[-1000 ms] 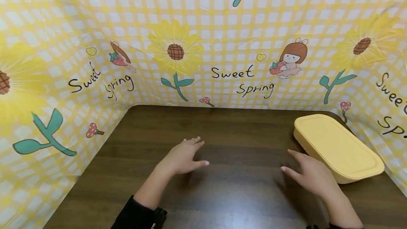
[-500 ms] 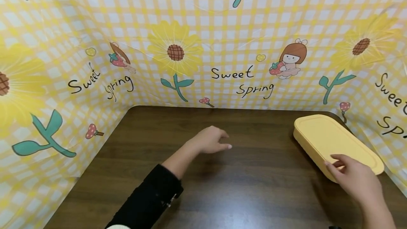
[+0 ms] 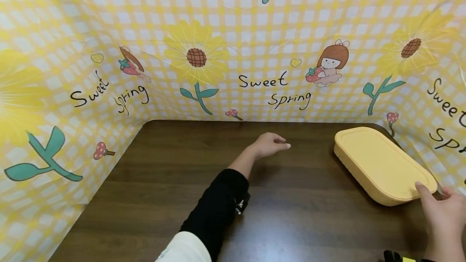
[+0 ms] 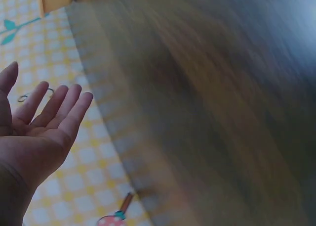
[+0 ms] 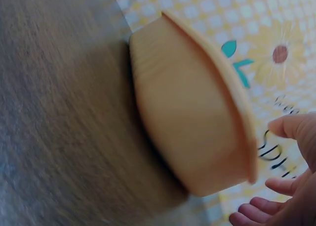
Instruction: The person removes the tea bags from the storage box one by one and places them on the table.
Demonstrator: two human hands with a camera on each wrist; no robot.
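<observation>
A reach for the yellow box (image 3: pixel 382 161) seems in hand; next calls for gripping its near end. It lies along the table's (image 3: pixel 174 169) right edge, long axis roughly parallel, pointing toward the far edge. The right hand (image 3: pixel 445 210) is spread beside it; the left hand (image 3: pixel 269 145) hovers, loosely spread.

A shallow, pale yellow box (image 3: pixel 384 167) with rounded corners sits flat and upright at the right of the table (image 3: pixel 182 161), its length slanting from the far side toward the near right. Its matching lid (image 3: pixel 375 153) is on, apparently fully seated, though the right wrist view is blurred.
</observation>
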